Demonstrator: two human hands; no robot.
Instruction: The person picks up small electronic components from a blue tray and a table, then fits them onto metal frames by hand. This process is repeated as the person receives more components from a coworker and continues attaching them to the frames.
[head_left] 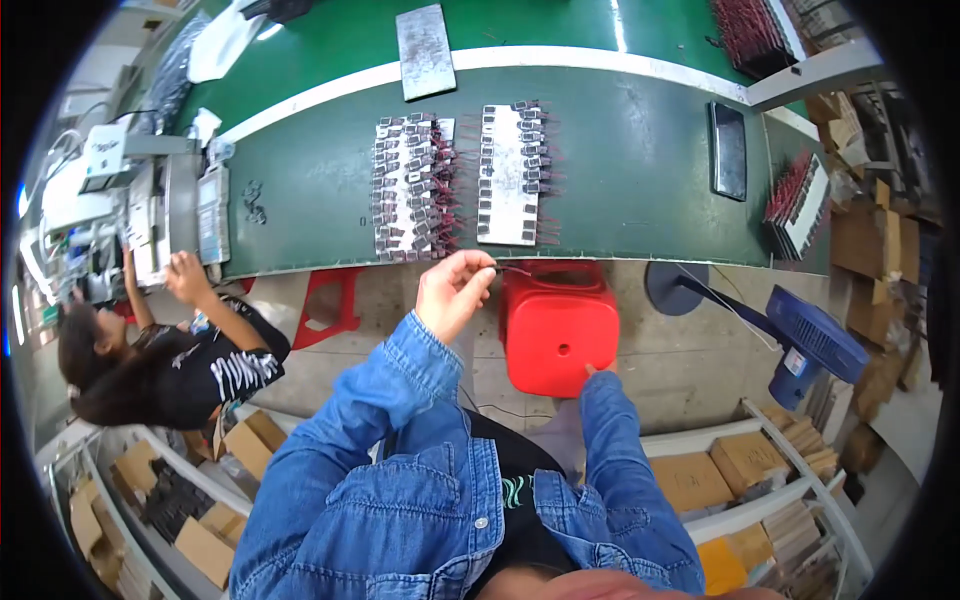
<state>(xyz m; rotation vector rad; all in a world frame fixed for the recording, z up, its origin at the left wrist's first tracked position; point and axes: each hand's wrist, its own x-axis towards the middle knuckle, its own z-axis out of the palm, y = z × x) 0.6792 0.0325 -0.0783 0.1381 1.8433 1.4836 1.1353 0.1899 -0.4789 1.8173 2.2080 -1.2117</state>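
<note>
Head view, centre of the frame: the left hand (455, 290) has thumb and forefinger pinched narrow on a thin dark wire (512, 269) that pokes out to the right, just under the near edge of the green bench (640, 160). What hangs at the wire's far end is too small to tell. The right hand (597, 370) is mostly hidden behind its denim sleeve (620, 460); only fingertips show, touching the lower edge of the red plastic stool (557, 320), so I cannot tell how those fingers are set.

Above the pinch, on the bench, lie two trays of small wired parts (415, 185) and (515, 170), side by side, red leads sticking out. A dark phone (728, 150) lies further right, a grey metal plate (425, 50) at top centre. At the left edge a co-worker (170, 360) in a black shirt reaches up to a machine (150, 210). A blue fan (815, 340) stands at the right.
</note>
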